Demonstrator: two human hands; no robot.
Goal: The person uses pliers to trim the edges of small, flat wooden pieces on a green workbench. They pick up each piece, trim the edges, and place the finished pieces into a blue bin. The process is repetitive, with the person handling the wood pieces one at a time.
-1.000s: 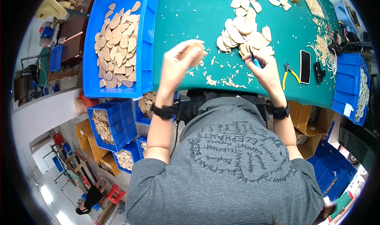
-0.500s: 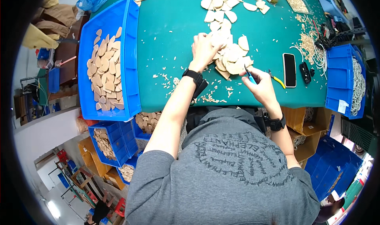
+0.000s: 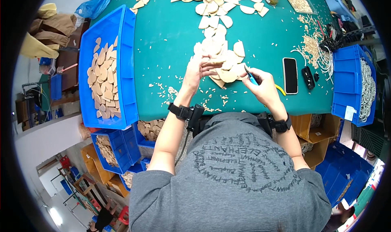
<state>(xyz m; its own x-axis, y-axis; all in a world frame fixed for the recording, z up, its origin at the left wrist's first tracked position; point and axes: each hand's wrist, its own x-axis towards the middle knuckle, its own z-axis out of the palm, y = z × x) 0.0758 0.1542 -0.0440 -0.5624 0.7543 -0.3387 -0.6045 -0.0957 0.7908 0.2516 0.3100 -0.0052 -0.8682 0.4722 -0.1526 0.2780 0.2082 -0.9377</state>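
Left hand [image 3: 194, 72] slid back nearer, grip pinched on a flat wooden piece [image 3: 216, 63], long axis left-right. Right hand [image 3: 263, 87] wraps blue-handled nippers [image 3: 252, 79] off to its right.

Workshop, green surface [image 3: 163, 40] strewn with wooden pieces [image 3: 227, 74], blue plastic crates [image 3: 128, 69] flanking it, cardboard boxes [image 3: 303, 124] near it
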